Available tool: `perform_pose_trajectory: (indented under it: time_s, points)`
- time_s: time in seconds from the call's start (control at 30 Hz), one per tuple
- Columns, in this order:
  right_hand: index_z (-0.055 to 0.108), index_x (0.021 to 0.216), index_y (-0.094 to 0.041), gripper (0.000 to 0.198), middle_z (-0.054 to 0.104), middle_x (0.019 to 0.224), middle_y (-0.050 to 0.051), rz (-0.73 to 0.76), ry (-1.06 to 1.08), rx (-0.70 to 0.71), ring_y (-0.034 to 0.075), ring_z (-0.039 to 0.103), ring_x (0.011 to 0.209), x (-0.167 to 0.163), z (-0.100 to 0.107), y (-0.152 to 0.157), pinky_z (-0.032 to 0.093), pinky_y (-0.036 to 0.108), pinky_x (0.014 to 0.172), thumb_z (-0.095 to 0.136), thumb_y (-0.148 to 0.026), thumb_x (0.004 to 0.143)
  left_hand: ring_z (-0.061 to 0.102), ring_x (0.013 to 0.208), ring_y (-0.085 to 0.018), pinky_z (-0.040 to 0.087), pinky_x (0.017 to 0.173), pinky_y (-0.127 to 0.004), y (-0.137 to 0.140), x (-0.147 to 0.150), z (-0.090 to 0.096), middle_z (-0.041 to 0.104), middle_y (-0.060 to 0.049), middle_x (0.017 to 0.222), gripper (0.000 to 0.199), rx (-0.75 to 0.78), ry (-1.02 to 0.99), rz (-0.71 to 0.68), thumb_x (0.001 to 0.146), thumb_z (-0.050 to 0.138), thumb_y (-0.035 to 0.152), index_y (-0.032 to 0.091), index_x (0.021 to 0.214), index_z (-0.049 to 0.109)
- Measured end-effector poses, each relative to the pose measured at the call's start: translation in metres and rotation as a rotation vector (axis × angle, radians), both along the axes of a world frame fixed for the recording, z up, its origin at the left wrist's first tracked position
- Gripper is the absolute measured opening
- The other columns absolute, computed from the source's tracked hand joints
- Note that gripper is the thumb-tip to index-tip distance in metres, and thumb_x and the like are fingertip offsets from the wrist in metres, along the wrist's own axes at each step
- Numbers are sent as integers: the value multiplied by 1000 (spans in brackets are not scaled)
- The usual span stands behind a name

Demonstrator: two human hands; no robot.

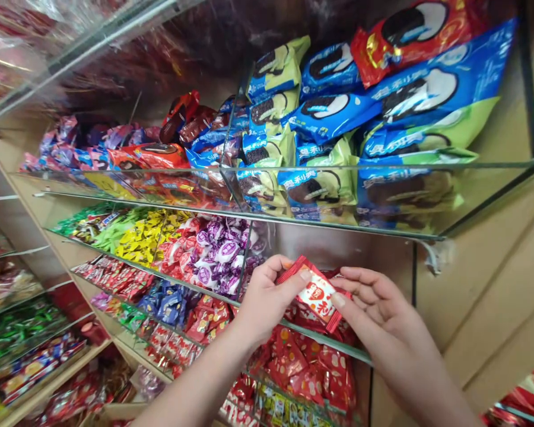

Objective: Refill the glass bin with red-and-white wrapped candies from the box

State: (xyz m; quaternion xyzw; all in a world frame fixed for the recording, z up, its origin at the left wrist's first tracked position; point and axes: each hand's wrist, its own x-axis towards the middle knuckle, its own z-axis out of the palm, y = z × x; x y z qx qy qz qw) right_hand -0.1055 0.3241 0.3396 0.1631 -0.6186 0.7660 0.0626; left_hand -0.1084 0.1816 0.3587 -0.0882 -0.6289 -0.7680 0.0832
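A small red and white candy packet (317, 296) is held up in front of the lower shelves, its printed face toward me. My left hand (271, 293) pinches its upper left end between thumb and fingers. My right hand (378, 311) has its thumb on the packet's right edge, with the fingers curled behind and partly hidden. Behind and below the packet lie red wrapped sweets (305, 365) in a glass-fronted bin. Purple and white wrapped candies (225, 252) are left of my left hand.
Above my hands, a glass-fronted shelf (311, 196) holds blue cookie packs (333, 115) and a red cookie pack (409, 35). Yellow wrapped candies (145, 237) and blue wrapped candies (171, 302) fill bins at left. A wooden panel (485, 284) stands at right.
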Motion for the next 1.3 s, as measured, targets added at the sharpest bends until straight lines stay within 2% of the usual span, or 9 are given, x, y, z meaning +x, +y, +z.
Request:
perform_pose_trajectory:
  time_s: [0.27,0.47,0.6,0.7,0.8,1.03,1.13,1.23,1.3]
  points:
    - [47,85,-23,23,59,84,3,-15,33,-5,14,57,75,-1,0,3,50,23,64,62,-33,70,49,57,-6,41,57,-18,-6,5,0,54,0,67,18,118,-93,-147,69,64,20,11,73,48]
    - [45,95,-24,30,59,95,7,-51,2,-35,17,57,82,-2,-2,2,52,29,70,61,-34,71,46,58,-5,37,57,-17,-13,2,-1,50,0,67,21,63,-96,-186,70,63,23,12,73,46]
    - [45,97,-24,35,60,93,8,-103,-7,-75,17,60,78,-3,-2,0,54,28,64,63,-33,69,43,58,-5,35,58,-18,-15,1,-2,48,1,66,21,17,-75,-215,72,61,24,12,73,44]
    - [46,95,-24,33,61,88,6,-143,4,-94,16,60,73,-3,-2,-2,54,25,60,64,-31,68,45,60,-5,36,58,-18,-14,1,-1,51,-1,72,17,-13,-24,-263,74,57,19,12,83,44]
    - [46,95,-24,32,61,87,5,-140,2,-103,15,61,70,-3,-4,-2,54,25,60,64,-30,69,48,65,-6,39,61,-20,-14,0,0,53,-3,80,26,-39,7,-302,76,54,15,14,99,41]
    - [45,96,-25,34,60,86,4,-199,34,-86,17,61,71,1,-5,-2,53,28,60,64,-29,69,52,77,-12,40,70,-27,-15,-2,1,53,-7,95,33,-25,28,-399,76,48,9,16,106,36]
    - [46,95,-25,34,60,84,3,-227,25,-82,17,60,75,2,-3,-4,53,27,63,65,-30,68,49,67,-8,38,62,-21,-18,0,3,53,-4,87,35,-25,10,-416,75,48,8,17,107,35]
    - [47,95,-25,34,60,85,3,-193,6,-81,15,60,75,1,-1,-6,53,24,63,66,-31,67,40,56,-4,31,51,-15,-24,5,7,48,3,71,37,-119,53,-376,78,45,10,20,111,33]
    - [47,94,-25,33,60,83,1,-170,-1,-77,13,60,73,-1,0,-7,52,21,62,66,-31,67,41,56,-4,29,50,-15,-29,6,8,48,3,69,41,-166,66,-380,80,44,11,23,116,31]
